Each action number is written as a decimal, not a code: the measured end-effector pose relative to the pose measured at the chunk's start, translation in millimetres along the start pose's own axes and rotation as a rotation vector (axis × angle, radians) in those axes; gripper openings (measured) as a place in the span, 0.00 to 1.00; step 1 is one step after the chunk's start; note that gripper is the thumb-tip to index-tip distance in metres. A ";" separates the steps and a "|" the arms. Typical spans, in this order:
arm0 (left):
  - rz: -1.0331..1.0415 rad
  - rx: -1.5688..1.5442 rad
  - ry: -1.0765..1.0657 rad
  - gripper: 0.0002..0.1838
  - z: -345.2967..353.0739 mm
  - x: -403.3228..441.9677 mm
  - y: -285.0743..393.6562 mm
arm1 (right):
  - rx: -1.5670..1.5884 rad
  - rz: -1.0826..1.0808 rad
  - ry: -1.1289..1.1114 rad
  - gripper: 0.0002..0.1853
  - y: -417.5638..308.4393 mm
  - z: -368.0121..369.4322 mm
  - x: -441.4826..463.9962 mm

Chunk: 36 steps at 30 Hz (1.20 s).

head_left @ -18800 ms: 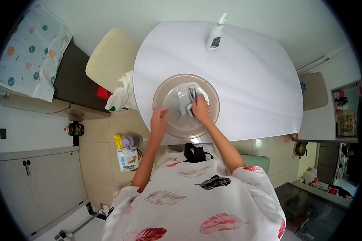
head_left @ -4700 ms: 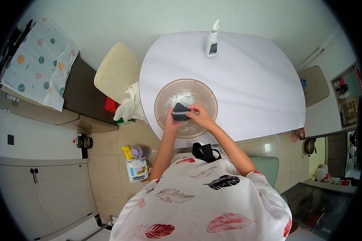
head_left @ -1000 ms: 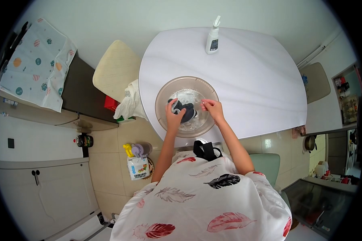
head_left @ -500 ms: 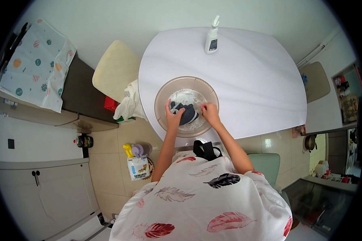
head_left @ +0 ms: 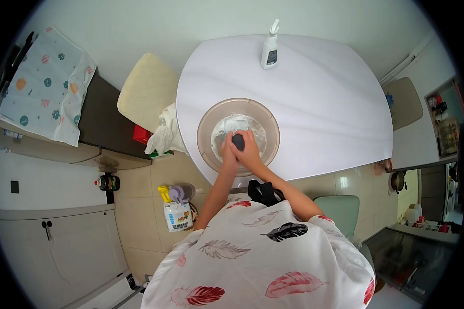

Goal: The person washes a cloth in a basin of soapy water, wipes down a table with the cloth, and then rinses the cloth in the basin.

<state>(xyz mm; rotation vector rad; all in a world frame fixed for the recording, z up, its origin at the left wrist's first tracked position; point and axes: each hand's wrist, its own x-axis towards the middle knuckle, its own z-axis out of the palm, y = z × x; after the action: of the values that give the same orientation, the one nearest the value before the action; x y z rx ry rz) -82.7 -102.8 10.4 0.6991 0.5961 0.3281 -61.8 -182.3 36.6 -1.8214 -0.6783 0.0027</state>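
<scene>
A dark grey cloth (head_left: pixel 238 142) is bunched between my two hands, and most of it is hidden by them. My left hand (head_left: pixel 229 151) is closed around its left side. On the other side my right hand (head_left: pixel 250 150) wraps over it, the two hands pressed together. Both are inside a translucent beige basin (head_left: pixel 209 114), above foamy, whitish water (head_left: pixel 237 122). Whether the cloth is a sock or another small garment, I cannot tell.
The basin stands near the front edge of a white table (head_left: pixel 325 103). A white pump bottle (head_left: pixel 269 55) is at the back. Chairs flank the table, a cream one (head_left: pixel 147 92) at left and a green one (head_left: pixel 340 213) at front right. A white bag (head_left: pixel 178 215) sits on the floor.
My right hand has moved left from the basin's right side and joined my left hand on the cloth. The cloth, earlier spread from my left hand, is now squeezed into a small bunch.
</scene>
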 end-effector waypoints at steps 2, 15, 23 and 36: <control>-0.006 -0.024 0.045 0.15 1.5 2.6 -4.0 | 0.058 0.089 0.059 0.21 -1.4 6.3 0.6; 0.493 0.741 0.228 0.19 17.3 0.0 6.4 | 0.161 0.440 0.235 0.16 11.7 23.3 7.6; 0.685 1.041 0.110 0.15 19.5 -9.1 11.5 | 0.245 0.865 0.115 0.22 69.3 42.7 4.0; 0.718 1.243 0.305 0.11 -13.0 3.6 75.3 | 0.377 0.739 -0.217 0.12 59.7 -38.9 30.8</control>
<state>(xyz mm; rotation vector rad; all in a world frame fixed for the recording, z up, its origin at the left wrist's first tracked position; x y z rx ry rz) -94.3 -40.0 52.5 2.1062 0.8060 0.7447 3.2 -214.2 8.6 -1.6163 -0.1010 0.7741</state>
